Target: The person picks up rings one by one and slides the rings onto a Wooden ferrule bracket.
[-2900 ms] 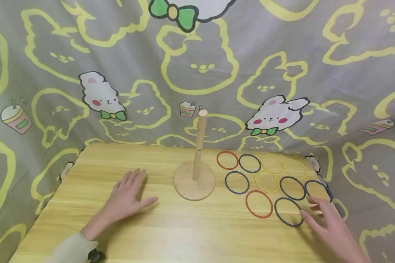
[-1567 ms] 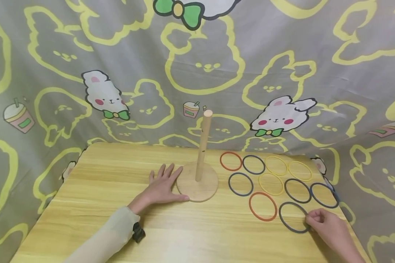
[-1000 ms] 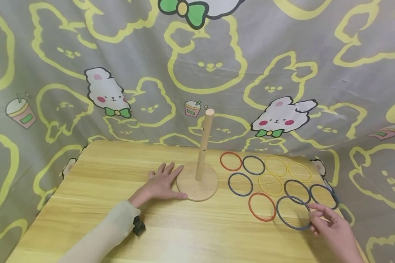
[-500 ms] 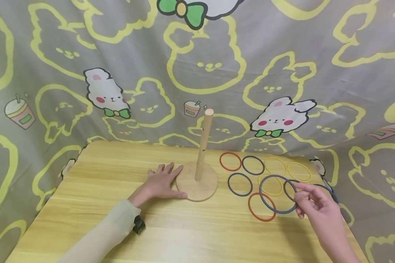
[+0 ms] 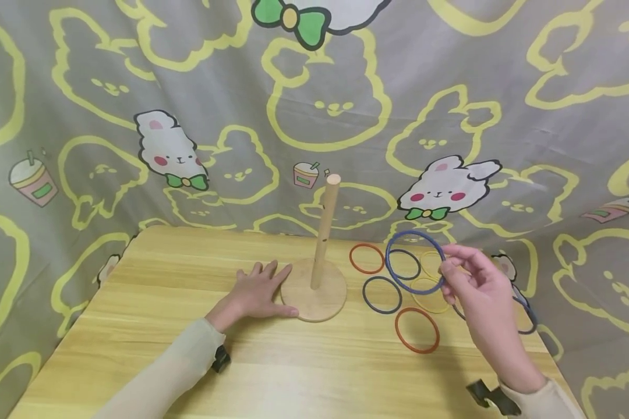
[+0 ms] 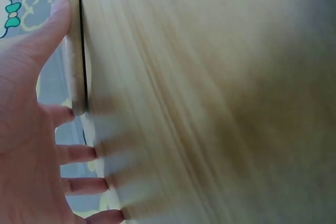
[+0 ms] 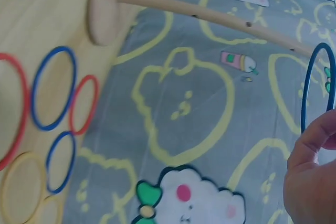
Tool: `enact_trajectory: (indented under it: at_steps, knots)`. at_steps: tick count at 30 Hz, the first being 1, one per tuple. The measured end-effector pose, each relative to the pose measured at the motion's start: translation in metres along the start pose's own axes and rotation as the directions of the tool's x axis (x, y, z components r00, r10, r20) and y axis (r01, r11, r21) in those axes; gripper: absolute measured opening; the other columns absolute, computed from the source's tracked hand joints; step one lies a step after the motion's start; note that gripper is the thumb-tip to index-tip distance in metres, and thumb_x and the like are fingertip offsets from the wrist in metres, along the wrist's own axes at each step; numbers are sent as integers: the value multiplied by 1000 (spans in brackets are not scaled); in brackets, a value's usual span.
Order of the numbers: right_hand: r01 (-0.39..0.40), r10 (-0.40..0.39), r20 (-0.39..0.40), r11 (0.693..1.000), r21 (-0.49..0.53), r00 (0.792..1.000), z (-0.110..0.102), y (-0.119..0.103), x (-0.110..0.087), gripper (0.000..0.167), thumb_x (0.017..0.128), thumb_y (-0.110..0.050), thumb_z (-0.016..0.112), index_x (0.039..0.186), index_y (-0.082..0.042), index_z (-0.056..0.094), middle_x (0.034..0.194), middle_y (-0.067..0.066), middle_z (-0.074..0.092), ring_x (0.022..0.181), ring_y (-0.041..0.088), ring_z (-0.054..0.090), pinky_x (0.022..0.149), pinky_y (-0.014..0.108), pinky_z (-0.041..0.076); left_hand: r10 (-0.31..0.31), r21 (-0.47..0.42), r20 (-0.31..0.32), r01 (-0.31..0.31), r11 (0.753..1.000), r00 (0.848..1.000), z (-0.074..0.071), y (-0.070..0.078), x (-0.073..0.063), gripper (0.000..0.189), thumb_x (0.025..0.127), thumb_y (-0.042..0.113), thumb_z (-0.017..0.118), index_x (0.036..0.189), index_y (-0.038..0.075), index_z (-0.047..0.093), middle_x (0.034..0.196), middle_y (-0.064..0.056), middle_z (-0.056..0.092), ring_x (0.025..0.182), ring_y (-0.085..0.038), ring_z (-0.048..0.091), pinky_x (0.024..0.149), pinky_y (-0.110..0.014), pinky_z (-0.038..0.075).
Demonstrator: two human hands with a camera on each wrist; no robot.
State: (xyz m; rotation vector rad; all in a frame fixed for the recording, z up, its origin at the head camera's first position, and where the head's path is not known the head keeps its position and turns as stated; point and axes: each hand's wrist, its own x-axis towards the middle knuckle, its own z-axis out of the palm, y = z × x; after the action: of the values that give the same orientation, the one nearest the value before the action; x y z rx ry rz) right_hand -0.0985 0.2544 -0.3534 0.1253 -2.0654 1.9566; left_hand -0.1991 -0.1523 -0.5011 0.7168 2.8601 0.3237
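Observation:
Thumb and fingers of my right hand (image 5: 482,299) pinch a blue ring (image 5: 412,233) by its right side. They hold it raised above the other rings, right of the wooden stand. In the right wrist view the same blue ring (image 7: 303,98) rises from the fingertips near the right edge. My left hand (image 5: 254,294) lies with spread fingers at the left of the stand's round base (image 5: 327,302), its thumb and index finger at the rim. The left wrist view shows the thumb along the edge of the base (image 6: 76,56). A bare wooden post (image 5: 325,227) stands upright on the base.
On the table (image 5: 241,372), right of the stand, lie a red ring (image 5: 367,273), a blue ring (image 5: 381,312), a nearer red ring (image 5: 417,352) and several yellow and blue ones, partly behind the right hand. A patterned grey curtain (image 5: 230,99) hangs behind the table.
My right hand has taken the nearest blue ring off the table, lifted it and carried it left and away from me. My left hand moved right to the base, then stayed.

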Motion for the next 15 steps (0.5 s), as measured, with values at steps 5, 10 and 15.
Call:
enact_trajectory:
  at_steps: [5,10,15]
  knots:
    - [36,-37,7,999,39,999,21,-11,13,24,106,3,67,130,7,67,94,9,66,65,13,60,53,21,50,-9,5,25,9,1000,1000,-1,0,0,123,82,95,61,176,23,27,173,-25,31,146,-52,40,101,-84,34]
    - [64,-67,25,994,91,997,42,-20,27,24,106,4,66,130,5,68,94,9,66,66,13,59,55,20,50,-8,15,29,8,1000,1000,-6,2,-1,120,84,92,63,176,22,28,173,-25,32,143,-50,41,101,-85,34]
    - [103,-111,46,983,152,993,61,-32,37,24,106,1,68,131,3,69,93,10,64,66,14,60,56,21,51,-2,10,33,2,1000,999,-10,5,-3,118,86,88,66,175,19,30,172,-27,32,143,-52,41,100,-86,34]
